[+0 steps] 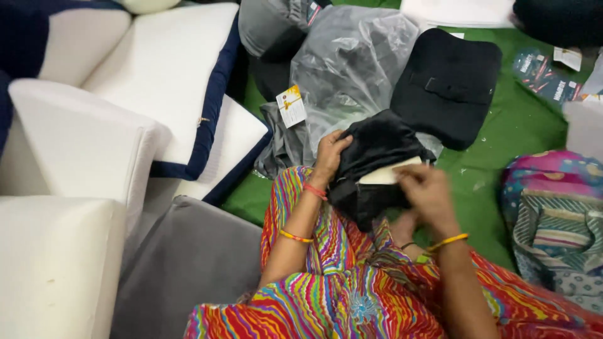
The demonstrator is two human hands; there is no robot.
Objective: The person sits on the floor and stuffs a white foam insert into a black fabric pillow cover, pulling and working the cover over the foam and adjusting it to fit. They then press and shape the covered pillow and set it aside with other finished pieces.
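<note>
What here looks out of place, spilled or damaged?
Nothing looks damaged or spilled. Both hands, left and right, grip a black fabric cover with pale foam half exposed. Crumpled plastic bags and leaflets lie loosely on the green mat.

The right hand (427, 188) is smeared with motion, so its fingers cannot be told apart. The cream foam piece (391, 174) shows only as a thin strip; the black cover (370, 157) hides the rest. The left hand (330, 154) has its fingertips buried in that cloth. The striped bag (556, 242) runs off the right edge, and the small cards (543, 75) at top right are too small to make out.
</note>
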